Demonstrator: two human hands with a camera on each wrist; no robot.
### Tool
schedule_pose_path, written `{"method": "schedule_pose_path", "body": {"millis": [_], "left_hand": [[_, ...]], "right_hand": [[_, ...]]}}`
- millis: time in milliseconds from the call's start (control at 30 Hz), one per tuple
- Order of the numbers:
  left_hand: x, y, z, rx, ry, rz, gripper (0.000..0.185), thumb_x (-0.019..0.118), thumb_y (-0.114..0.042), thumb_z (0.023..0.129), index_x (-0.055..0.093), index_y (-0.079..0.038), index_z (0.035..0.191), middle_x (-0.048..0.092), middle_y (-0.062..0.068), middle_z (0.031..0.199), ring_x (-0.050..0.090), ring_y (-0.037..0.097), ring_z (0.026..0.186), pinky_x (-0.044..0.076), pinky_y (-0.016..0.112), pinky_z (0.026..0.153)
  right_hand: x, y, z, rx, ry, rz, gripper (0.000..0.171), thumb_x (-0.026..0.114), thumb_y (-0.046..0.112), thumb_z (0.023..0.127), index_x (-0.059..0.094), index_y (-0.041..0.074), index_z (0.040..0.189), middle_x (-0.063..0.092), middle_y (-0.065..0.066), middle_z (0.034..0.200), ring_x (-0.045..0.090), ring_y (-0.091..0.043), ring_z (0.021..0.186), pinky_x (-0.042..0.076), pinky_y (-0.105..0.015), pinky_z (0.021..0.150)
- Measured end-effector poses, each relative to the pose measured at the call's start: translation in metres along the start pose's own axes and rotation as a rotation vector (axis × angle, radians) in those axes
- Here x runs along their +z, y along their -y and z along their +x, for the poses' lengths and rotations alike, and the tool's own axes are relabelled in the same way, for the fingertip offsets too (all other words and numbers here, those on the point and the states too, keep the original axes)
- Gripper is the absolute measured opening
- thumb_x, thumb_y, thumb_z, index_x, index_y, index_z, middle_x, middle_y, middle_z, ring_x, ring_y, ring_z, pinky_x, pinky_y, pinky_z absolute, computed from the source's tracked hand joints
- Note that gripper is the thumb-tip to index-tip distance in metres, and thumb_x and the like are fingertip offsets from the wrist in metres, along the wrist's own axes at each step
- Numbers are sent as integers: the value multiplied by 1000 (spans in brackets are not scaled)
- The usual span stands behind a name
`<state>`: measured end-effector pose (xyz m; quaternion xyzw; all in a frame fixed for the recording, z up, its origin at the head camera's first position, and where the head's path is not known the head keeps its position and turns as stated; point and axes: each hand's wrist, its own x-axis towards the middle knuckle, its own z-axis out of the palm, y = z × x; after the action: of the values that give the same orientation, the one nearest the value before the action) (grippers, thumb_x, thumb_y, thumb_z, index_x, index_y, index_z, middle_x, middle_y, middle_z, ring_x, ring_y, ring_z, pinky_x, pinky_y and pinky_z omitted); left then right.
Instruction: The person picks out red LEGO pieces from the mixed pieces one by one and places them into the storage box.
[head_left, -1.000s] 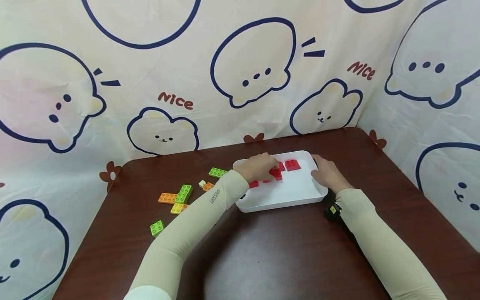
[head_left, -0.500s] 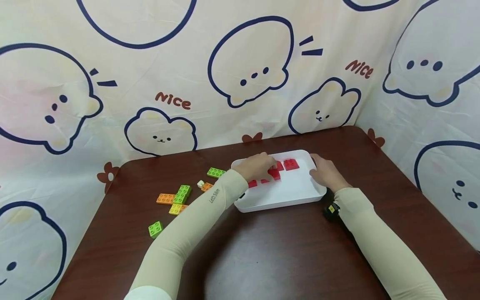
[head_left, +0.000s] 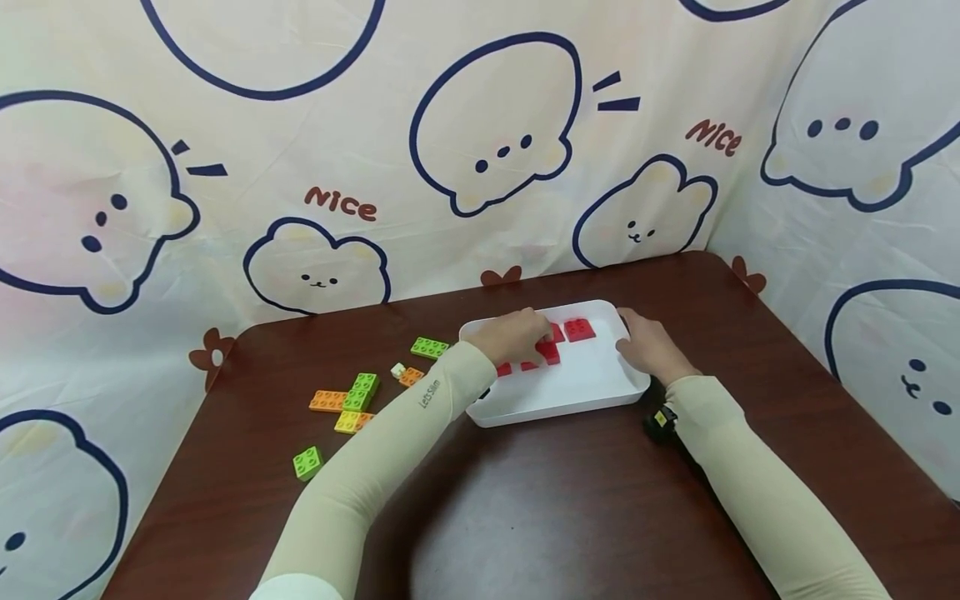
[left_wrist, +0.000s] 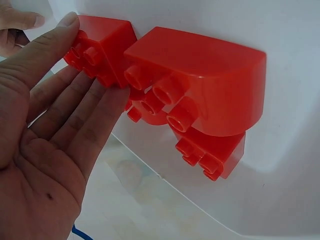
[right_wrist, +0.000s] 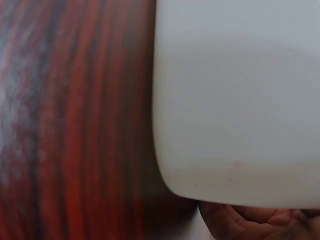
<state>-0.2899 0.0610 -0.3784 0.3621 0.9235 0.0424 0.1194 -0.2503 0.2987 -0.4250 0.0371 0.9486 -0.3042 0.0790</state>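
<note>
A white tray (head_left: 570, 404) sits on the table with several red toy building blocks (head_left: 580, 330) in its left and far part. My left hand (head_left: 510, 335) reaches into the tray and holds one red block (left_wrist: 111, 44), its thumb on one side and its fingers on the studded side in the left wrist view. Beside that block stands a larger red block (left_wrist: 220, 85) with a rounded end, and a smaller one (left_wrist: 227, 155) lies past it. My right hand (head_left: 652, 346) grips the tray's right edge; in the right wrist view its fingers (right_wrist: 250, 225) show curled at the rim.
Left of the tray lie loose blocks: green (head_left: 362, 392), orange (head_left: 327, 401), yellow (head_left: 348, 422), another green one (head_left: 307, 463) near the front and one (head_left: 430, 347) at the back. A patterned curtain (head_left: 330, 125) hangs behind the brown table (head_left: 540, 508).
The head view has shifted slightly, so the scene sits a little further left. Both hands keep their places at the tray, and the blocks look unmoved.
</note>
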Motion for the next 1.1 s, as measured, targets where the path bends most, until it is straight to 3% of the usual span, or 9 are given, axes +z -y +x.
{"method": "schedule_pose_path", "body": {"millis": [367,800,1100], "left_hand": [[0,1,-1,2,-13,32,37,87,-30,81,75,-20,114,69,-8,93,60,11,83,54,21,77],[3,-1,-7,-9,3,4,35,85,-30,84,75,-19,116,70,-4,103,60,13,91,54,25,85],[-4,0,-9,5,-19,36,38,82,-33,86,75,-17,120,73,-4,97,64,11,87,55,21,84]], "right_hand": [[0,0,3,2,2,6,64,52,10,102,23,-3,157,31,-30,156,36,-46,139,31,-63,113],[3,0,2,20,17,22,65,51,11,102,20,-3,158,29,-31,157,36,-47,138,31,-64,112],[3,-1,1,16,8,19,65,52,11,103,20,-2,158,30,-31,156,37,-47,137,32,-65,111]]}}
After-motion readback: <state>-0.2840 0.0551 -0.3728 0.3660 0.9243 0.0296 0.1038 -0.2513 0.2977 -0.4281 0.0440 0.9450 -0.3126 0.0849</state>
